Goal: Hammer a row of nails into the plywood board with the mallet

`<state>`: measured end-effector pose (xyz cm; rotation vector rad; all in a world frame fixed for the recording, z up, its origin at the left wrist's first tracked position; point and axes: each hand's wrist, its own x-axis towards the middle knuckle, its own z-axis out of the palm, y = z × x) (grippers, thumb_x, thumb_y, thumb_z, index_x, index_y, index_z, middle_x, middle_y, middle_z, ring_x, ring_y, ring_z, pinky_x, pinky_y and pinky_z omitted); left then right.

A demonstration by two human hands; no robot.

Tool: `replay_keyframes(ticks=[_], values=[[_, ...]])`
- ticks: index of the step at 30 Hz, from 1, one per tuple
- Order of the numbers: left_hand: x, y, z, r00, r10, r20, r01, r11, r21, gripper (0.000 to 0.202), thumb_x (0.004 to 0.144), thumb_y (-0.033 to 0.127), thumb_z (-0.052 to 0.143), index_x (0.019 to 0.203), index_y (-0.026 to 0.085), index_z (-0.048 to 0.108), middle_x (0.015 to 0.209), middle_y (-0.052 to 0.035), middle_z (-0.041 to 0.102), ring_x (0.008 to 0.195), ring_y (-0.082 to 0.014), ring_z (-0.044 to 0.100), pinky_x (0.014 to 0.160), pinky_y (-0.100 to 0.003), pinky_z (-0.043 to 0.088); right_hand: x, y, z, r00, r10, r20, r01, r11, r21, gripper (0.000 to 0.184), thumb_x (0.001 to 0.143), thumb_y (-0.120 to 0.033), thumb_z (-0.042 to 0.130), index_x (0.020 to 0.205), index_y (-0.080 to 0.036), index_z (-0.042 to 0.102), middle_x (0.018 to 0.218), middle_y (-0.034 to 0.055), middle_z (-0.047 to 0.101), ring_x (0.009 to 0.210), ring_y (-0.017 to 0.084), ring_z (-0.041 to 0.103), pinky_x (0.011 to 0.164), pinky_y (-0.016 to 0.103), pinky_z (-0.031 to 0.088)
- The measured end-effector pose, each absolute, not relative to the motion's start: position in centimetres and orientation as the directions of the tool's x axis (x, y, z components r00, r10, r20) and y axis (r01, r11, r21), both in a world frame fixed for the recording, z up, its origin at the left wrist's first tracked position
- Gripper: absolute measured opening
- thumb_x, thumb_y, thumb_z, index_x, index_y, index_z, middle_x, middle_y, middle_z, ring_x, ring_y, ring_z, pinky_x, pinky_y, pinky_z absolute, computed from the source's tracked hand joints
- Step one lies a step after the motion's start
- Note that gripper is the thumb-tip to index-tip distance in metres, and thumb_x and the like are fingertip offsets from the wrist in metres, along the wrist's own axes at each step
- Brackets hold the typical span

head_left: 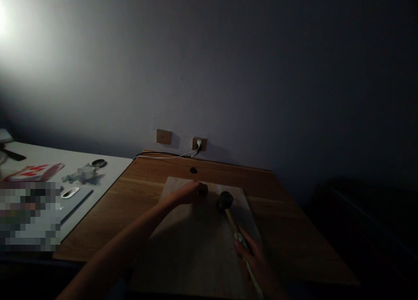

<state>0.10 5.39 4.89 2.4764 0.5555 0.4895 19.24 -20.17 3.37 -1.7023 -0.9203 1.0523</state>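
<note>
My right hand [253, 252] is wrapped round the light handle of a mallet [231, 219] with a dark, rounded head. The mallet head is over the right side of a pale wooden board [183, 243] that lies on the wooden table. Towards the far edge of the board, my left hand [190, 193] is closed, its fingers curled at a small dark round thing [203, 189]. Dim light hides what that thing is. A short gap separates the mallet head from my left hand.
The wooden table [284, 221] stands against a wall with two sockets, one with a white plug [199, 143] and cables. On the left, a white table [111, 160] bears a crumpled plastic bag [83, 174], a dark round object [99, 163] and a red-and-white packet [34, 171].
</note>
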Motion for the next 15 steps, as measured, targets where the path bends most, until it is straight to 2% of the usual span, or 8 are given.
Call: replay_keyframes(ticks=[6, 15], values=[[1.4, 5.7, 4.9, 0.770, 0.586, 0.250, 0.426, -0.766, 0.482, 0.021, 0.082, 0.006, 0.057, 0.080, 0.018, 0.073, 0.083, -0.0071, 0.070, 0.073, -0.0183, 0.064, 0.071, -0.026, 0.047, 18.7, -20.5, 3.9, 0.399, 0.868, -0.294, 0.119, -0.367, -0.923, 0.074, 0.082, -0.063, 0.063, 0.142, -0.021, 0.054, 0.068, -0.0054, 0.055, 0.037, 0.007, 0.042, 0.032, 0.017, 0.028], [2.4, 5.7, 4.7, 0.827, 0.481, 0.292, 0.355, -0.848, 0.392, 0.024, 0.083, 0.003, 0.054, 0.075, 0.017, 0.072, 0.086, -0.0097, 0.069, 0.080, -0.0207, 0.064, 0.076, -0.028, 0.047, 18.8, -20.4, 3.3, 0.386, 0.865, -0.321, 0.086, -0.380, -0.921, 0.073, 0.081, -0.063, 0.064, 0.141, -0.023, 0.054, 0.066, -0.0059, 0.055, 0.036, 0.006, 0.039, 0.031, 0.016, 0.027]])
